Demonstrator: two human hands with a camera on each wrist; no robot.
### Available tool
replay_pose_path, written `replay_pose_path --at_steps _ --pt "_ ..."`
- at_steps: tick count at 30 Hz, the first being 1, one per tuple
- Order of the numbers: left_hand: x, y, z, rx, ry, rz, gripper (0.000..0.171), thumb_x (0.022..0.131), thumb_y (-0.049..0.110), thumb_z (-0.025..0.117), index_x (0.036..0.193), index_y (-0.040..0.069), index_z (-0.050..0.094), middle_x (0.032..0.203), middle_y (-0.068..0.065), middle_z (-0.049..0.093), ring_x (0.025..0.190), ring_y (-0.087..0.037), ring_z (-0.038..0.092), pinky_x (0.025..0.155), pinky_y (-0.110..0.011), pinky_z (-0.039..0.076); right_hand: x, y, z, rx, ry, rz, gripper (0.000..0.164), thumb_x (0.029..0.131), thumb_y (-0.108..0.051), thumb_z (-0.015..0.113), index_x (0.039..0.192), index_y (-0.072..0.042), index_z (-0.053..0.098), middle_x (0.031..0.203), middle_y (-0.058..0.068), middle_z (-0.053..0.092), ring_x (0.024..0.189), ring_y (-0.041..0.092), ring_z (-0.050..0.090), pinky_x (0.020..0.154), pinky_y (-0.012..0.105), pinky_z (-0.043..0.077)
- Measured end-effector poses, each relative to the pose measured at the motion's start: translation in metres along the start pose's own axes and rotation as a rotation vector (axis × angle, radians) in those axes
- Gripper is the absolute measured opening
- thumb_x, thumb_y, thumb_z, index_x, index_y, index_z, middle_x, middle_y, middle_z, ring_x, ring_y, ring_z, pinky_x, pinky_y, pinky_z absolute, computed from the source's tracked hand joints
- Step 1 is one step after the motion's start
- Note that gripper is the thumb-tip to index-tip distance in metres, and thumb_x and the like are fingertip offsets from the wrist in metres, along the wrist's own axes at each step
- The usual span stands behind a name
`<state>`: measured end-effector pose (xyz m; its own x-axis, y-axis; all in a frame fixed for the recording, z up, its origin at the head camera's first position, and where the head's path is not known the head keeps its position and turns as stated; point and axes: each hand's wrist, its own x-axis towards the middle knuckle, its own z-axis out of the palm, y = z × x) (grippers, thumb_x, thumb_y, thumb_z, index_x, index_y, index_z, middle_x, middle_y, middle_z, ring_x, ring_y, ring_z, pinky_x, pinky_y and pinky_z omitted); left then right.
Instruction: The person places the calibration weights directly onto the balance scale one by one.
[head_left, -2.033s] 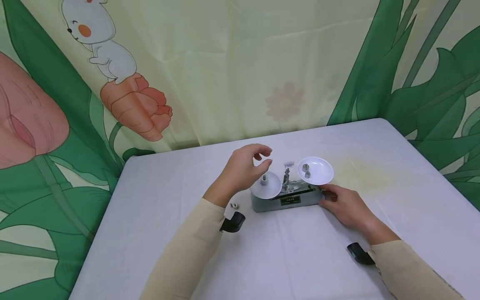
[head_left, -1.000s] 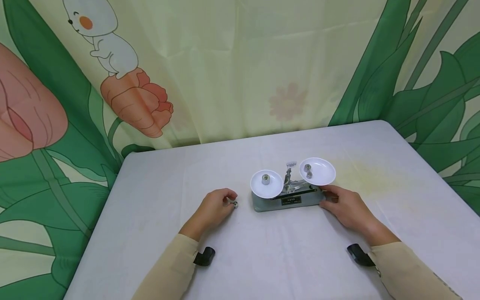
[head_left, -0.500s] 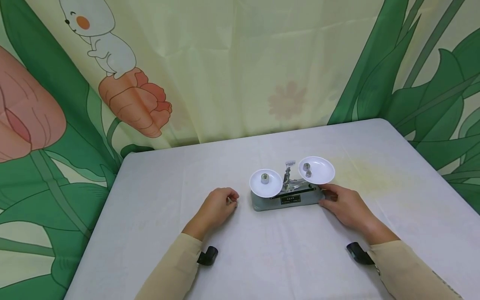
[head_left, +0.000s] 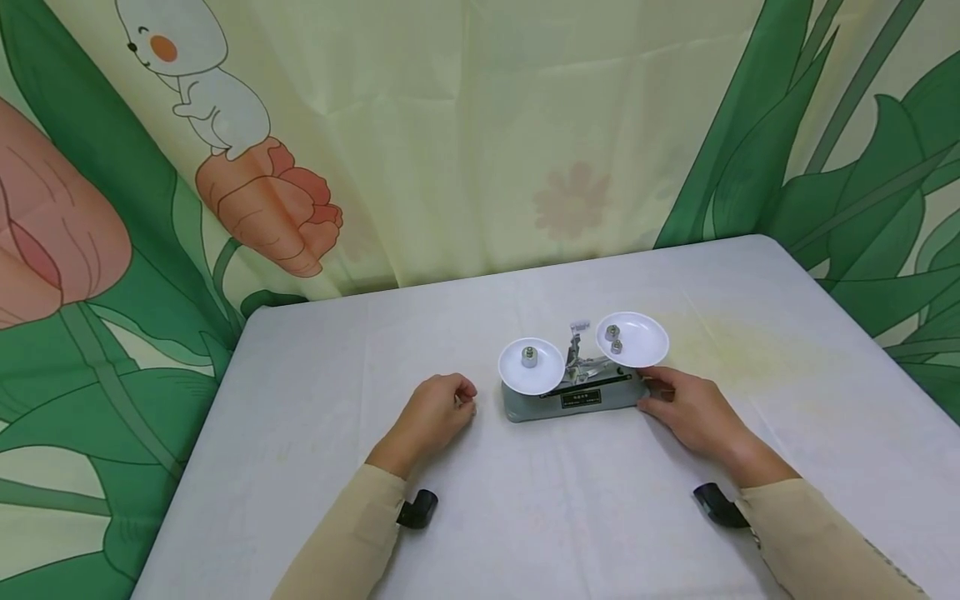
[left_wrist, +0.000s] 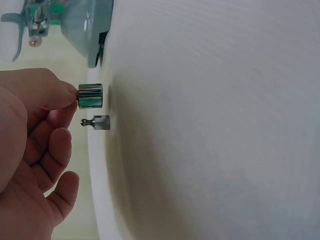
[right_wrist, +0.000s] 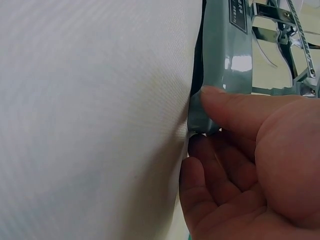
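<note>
A grey balance scale (head_left: 581, 402) with two white pans stands on the table. Its left pan (head_left: 517, 379) bears one metal weight (head_left: 529, 357); in the right pan (head_left: 647, 340) sit two smaller weights (head_left: 614, 339). Left of the scale, my left hand (head_left: 435, 412) pinches the knob of a shiny cylindrical weight (left_wrist: 90, 96) between thumb and finger, its base close to the tabletop. Beside it stands a smaller weight (left_wrist: 101, 122); the hand hides both in the head view. At the scale's right end, my right hand (head_left: 690, 414) holds the corner of the base, thumb in front.
A white cloth covers the table (head_left: 570, 517). Behind it hangs a printed curtain (head_left: 450, 150) with leaves, a carrot and a white animal. Each wrist carries a small black camera, such as the left camera (head_left: 417, 509).
My left hand has come away from over the left pan, leaving the weight there, and moved left and down to the weights on the table. My right hand has stayed at the scale's base.
</note>
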<state>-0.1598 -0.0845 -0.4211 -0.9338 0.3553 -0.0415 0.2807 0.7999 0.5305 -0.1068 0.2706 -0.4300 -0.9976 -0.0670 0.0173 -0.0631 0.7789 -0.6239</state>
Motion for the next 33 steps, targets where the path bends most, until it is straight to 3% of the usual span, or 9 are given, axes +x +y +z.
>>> replay_pose_path --at_steps 8,14,21,33 --pt "-0.002 0.011 -0.016 -0.003 0.015 0.052 0.005 0.089 0.006 0.068 0.092 0.010 0.069 0.082 0.003 0.061 0.079 -0.017 0.053 0.071 -0.029 0.048 0.000 0.001 0.000 -0.001 0.003 -0.008 0.050 0.090 -0.013 0.072 0.135 0.003 0.057 0.122 0.024 0.065 0.107 0.042 0.064 0.092 0.058 0.047" --pt "-0.004 0.029 -0.044 -0.031 0.062 0.101 0.005 0.090 0.006 0.070 0.093 0.009 0.070 0.084 0.004 0.063 0.085 -0.018 0.056 0.072 -0.029 0.050 0.000 0.002 -0.001 0.007 0.003 -0.010 0.051 0.090 -0.014 0.072 0.136 0.003 0.056 0.123 0.023 0.066 0.107 0.040 0.065 0.091 0.056 0.048" --pt "0.001 0.055 -0.074 -0.037 0.121 0.210 0.006 0.090 0.005 0.069 0.096 0.008 0.070 0.086 0.003 0.066 0.087 -0.022 0.057 0.075 -0.030 0.049 0.001 0.003 -0.001 0.002 0.000 -0.008 0.050 0.090 -0.014 0.072 0.135 0.003 0.057 0.122 0.023 0.066 0.107 0.040 0.065 0.091 0.056 0.048" --pt "0.019 0.103 -0.098 0.022 0.044 0.321 0.010 0.093 0.005 0.065 0.100 0.006 0.071 0.092 0.001 0.068 0.090 -0.020 0.059 0.078 -0.028 0.048 0.001 0.003 -0.001 0.005 -0.003 -0.005 0.051 0.090 -0.014 0.072 0.135 0.002 0.057 0.122 0.022 0.066 0.107 0.040 0.065 0.092 0.056 0.048"
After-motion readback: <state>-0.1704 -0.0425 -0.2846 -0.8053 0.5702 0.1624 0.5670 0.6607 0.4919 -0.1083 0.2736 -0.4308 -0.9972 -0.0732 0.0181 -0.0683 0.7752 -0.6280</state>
